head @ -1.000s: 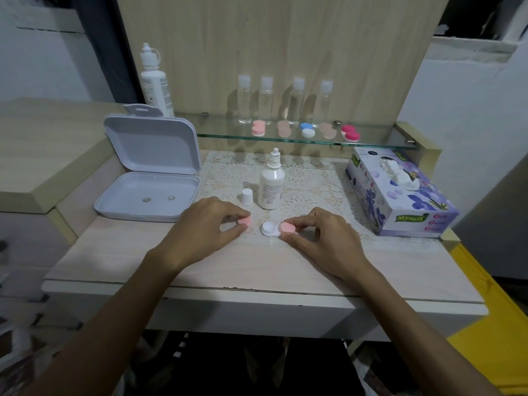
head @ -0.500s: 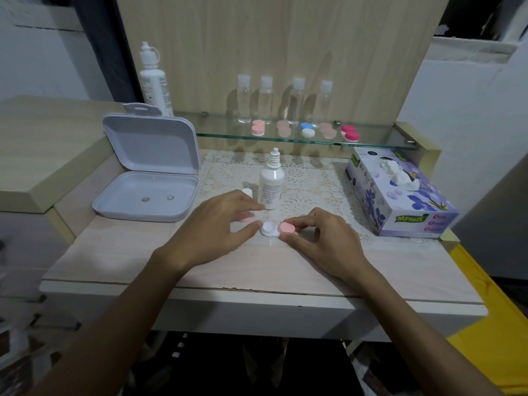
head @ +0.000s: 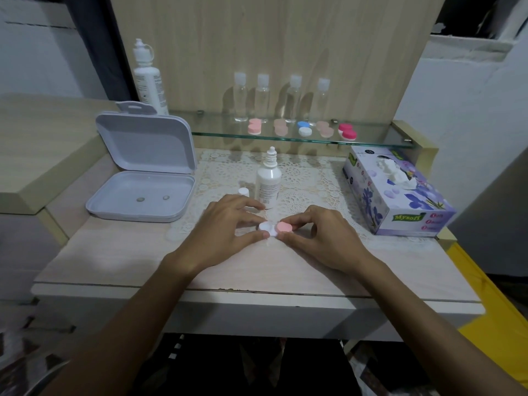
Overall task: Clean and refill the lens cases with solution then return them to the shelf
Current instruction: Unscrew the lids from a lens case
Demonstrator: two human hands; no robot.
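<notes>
Lens case (head: 275,227) sits near table (head: 120,261) centre, just off the lace mat's front edge; left well uncapped, white, right well w/ pink cap on. Right hand (head: 320,238) pinches the pink-cap side. Left hand (head: 223,227) pinches the white well btwn thumb & fingers. Solution bottle (head: 268,181) upright just behind, loose cap (head: 243,192) beside it.

Under my fingers (head: 258,236) the pale wooden table (head: 143,261) carries a lace mat (head: 308,178). Just beyond my fingertips stand the solution bottle (head: 268,181) and its small white cap (head: 243,192). Off to the left lies an open grey box (head: 143,178), to the right a tissue box (head: 397,192). Beyond them, the glass shelf (head: 371,138) holds clear bottles (head: 281,98) and lens cases (head: 303,129).
</notes>
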